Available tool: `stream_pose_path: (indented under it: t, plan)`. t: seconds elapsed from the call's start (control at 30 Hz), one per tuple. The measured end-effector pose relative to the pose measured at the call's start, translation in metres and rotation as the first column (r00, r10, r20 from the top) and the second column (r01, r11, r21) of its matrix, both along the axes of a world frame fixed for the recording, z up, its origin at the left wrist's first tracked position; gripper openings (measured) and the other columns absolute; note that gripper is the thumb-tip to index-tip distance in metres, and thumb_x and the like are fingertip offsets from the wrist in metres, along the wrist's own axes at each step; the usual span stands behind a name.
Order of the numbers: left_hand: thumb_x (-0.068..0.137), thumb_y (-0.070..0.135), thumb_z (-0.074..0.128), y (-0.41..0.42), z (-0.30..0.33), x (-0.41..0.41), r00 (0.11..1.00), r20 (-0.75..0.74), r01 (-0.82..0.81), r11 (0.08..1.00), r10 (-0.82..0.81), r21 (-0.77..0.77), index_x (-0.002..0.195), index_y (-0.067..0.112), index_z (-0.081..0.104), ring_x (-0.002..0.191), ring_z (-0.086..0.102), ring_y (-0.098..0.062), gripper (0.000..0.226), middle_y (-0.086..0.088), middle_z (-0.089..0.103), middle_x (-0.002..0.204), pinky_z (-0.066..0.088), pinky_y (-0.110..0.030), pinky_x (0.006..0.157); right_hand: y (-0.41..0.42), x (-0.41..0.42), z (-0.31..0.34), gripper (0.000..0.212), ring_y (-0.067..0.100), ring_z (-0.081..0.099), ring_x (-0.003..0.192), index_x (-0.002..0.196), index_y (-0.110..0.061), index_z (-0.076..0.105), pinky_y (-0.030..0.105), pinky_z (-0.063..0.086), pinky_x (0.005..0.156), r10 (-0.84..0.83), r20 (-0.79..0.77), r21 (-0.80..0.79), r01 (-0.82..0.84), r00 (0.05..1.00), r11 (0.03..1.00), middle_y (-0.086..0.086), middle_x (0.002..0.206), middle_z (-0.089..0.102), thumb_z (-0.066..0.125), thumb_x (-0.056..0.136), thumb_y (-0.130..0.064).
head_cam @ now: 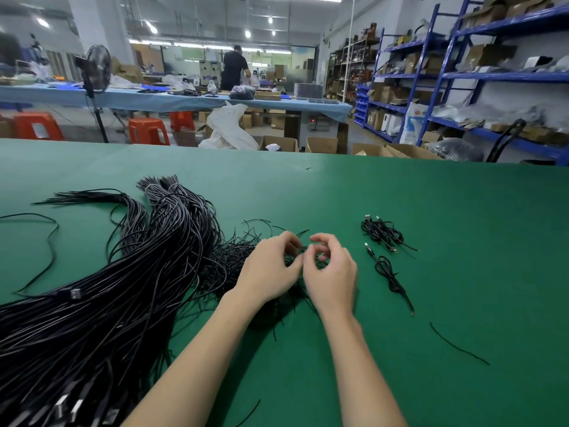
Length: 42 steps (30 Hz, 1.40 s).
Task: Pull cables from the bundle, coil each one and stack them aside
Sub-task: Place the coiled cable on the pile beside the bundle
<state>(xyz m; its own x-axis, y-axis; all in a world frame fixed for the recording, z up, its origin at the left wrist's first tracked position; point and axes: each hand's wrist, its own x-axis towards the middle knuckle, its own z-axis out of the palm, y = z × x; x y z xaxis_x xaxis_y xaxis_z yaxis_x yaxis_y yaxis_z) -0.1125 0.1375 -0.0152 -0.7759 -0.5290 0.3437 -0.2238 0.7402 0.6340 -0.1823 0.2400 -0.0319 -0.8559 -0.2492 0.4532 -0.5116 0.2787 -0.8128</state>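
Both hands over the green table [400,192], fingertips nearly touching. Left hand [271,269] curled, pinching thin black cable [303,252]; right hand [331,272] curled round the same strand. Big cable bundle [123,272] just left of the fingers. Coiled cables [383,234] lying right of them, apart.
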Motion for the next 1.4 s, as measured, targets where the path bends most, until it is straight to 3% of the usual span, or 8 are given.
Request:
stream_pose_path:
  t: [0.4,0.53,0.7,0.8,0.93,1.13,1.27,1.4]
  plan:
    - [0.092,0.041,0.061,-0.031,0.026,0.021,0.951,-0.11,-0.305,0.938,0.29,-0.164,0.113,0.027,0.061,0.102,0.057,-0.016,0.025,0.012,0.066,0.107,0.047,-0.033,0.082,-0.018,0.034,-0.004,0.012,0.011,0.055,0.092,0.098,-0.031,0.066,0.032,0.047,0.073,0.227,-0.187,0.082,-0.215,0.956,0.973,-0.019,0.084,0.061,0.063,0.088,-0.025]
    - [0.094,0.039,0.057,-0.045,0.028,0.032,0.905,-0.016,-0.419,0.884,0.425,-0.205,0.114,0.02,0.062,0.112,0.054,-0.025,0.028,0.001,0.066,0.115,0.047,-0.041,0.093,-0.025,0.051,-0.004,0.023,0.009,0.051,0.089,0.103,-0.031,0.066,0.029,0.046,0.073,0.379,-0.275,0.182,-0.339,0.884,0.923,-0.02,0.083,0.059,0.056,0.083,-0.037]
    - [0.092,0.036,0.06,-0.067,0.031,0.053,0.729,0.23,-0.56,0.755,0.644,-0.341,0.124,0.016,0.057,0.126,0.047,-0.033,0.038,-0.013,0.055,0.13,0.041,-0.043,0.1,-0.025,0.056,-0.005,0.027,0.009,0.049,0.093,0.109,-0.037,0.07,0.034,0.047,0.086,0.554,-0.321,0.304,-0.471,0.768,0.828,-0.02,0.089,0.062,0.062,0.084,-0.04]
    - [0.089,0.025,0.062,-0.074,0.031,0.061,0.686,0.376,-0.55,0.782,0.623,-0.292,0.118,0.016,0.058,0.118,0.058,-0.033,0.031,-0.012,0.063,0.123,0.047,-0.039,0.093,-0.03,0.06,-0.007,0.019,0.011,0.048,0.09,0.105,-0.038,0.073,0.037,0.046,0.085,0.599,-0.318,0.378,-0.481,0.735,0.791,-0.019,0.086,0.063,0.066,0.087,-0.037]
    - [0.084,0.017,0.061,-0.075,0.032,0.061,0.699,0.352,-0.584,0.781,0.622,-0.219,0.11,0.016,0.063,0.112,0.062,-0.033,0.026,-0.011,0.066,0.117,0.048,-0.037,0.09,-0.031,0.054,-0.009,0.007,0.006,0.049,0.09,0.098,-0.037,0.064,0.035,0.048,0.083,0.546,-0.268,0.286,-0.475,0.794,0.832,-0.022,0.085,0.062,0.063,0.092,-0.033]
    - [0.088,0.024,0.057,-0.073,0.037,0.058,0.796,0.321,-0.549,0.836,0.513,0.027,0.09,0.016,0.068,0.1,0.064,-0.031,0.013,-0.008,0.069,0.102,0.05,-0.034,0.084,-0.036,0.058,-0.013,0.017,0.001,0.05,0.097,0.106,-0.042,0.058,0.02,0.044,0.078,0.549,-0.187,0.244,-0.503,0.814,0.829,-0.025,0.09,0.063,0.056,0.089,-0.043]
    - [0.088,0.019,0.061,-0.067,0.042,0.053,0.927,0.226,-0.35,0.905,0.298,0.242,0.08,0.023,0.066,0.077,0.059,-0.02,0.01,0.002,0.065,0.081,0.048,-0.026,0.072,-0.038,0.052,-0.013,0.022,0.001,0.053,0.101,0.111,-0.043,0.056,0.016,0.043,0.081,0.483,-0.098,0.096,-0.475,0.87,0.875,-0.022,0.092,0.064,0.06,0.089,-0.039]
    - [0.089,0.015,0.07,-0.051,0.057,0.049,0.983,0.151,0.004,0.844,-0.101,0.537,0.087,0.022,0.067,0.067,0.049,-0.014,0.007,-0.001,0.065,0.08,0.04,-0.02,0.057,-0.033,0.049,-0.01,0.05,0.001,0.056,0.1,0.125,-0.052,0.045,0.013,0.04,0.081,0.442,0.005,0.007,-0.442,0.897,0.897,-0.017,0.106,0.064,0.069,0.086,-0.032]
